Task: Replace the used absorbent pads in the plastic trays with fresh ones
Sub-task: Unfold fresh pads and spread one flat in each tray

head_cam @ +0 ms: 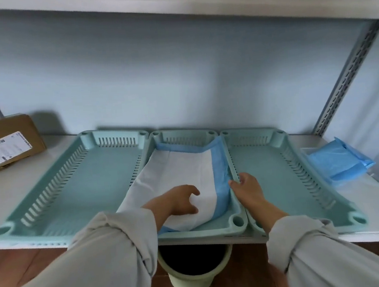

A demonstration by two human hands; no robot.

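Three pale green plastic trays sit side by side on a white shelf (25, 182), long sides touching. The middle tray (202, 233) holds an absorbent pad (186, 166): white centre, blue border, creased, its right and far edges riding up the tray walls and its left edge draped over the tray's left rim. The left tray (76, 177) and right tray (267, 170) show bare slotted floors.

The left hand (180, 202) rests on the pad's near white area, fingers curled loosely. The right hand (248, 188) pinches the pad's blue right edge at the rim.

A folded blue pad stack (338, 161) lies just right of the right tray. A cardboard box (5, 142) stands far left. A green bin (192, 275) stands below the shelf edge.
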